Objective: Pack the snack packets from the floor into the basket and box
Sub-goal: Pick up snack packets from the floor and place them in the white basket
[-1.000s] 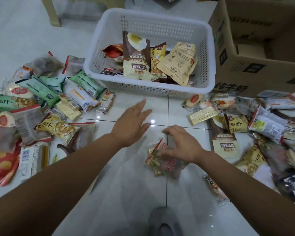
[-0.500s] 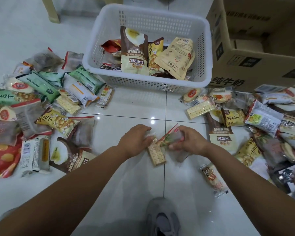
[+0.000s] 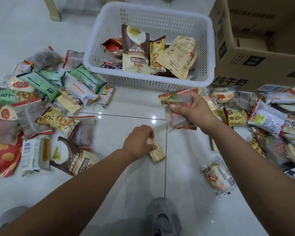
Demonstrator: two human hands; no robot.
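Observation:
My right hand (image 3: 193,109) grips a translucent snack packet with red print (image 3: 174,101), lifted just in front of the white basket (image 3: 150,83). My left hand (image 3: 138,142) is closed on a cracker packet (image 3: 156,151) that rests on the floor tiles. The basket holds several packets, among them a brown-and-cream pouch (image 3: 135,50) and a tan pouch (image 3: 178,56). The open cardboard box (image 3: 255,65) stands to the right of the basket. Piles of snack packets lie on the floor at the left (image 3: 46,106) and at the right (image 3: 266,116).
A single clear packet (image 3: 218,176) lies on the tiles under my right forearm. My grey shoe (image 3: 162,218) is at the bottom centre and another at bottom left (image 3: 10,217). A chair leg (image 3: 52,9) stands behind the basket at the left.
My hands have parted. The right hand lifted the translucent packet up and right toward the basket. The left hand stayed low, holding the cracker packet on the floor.

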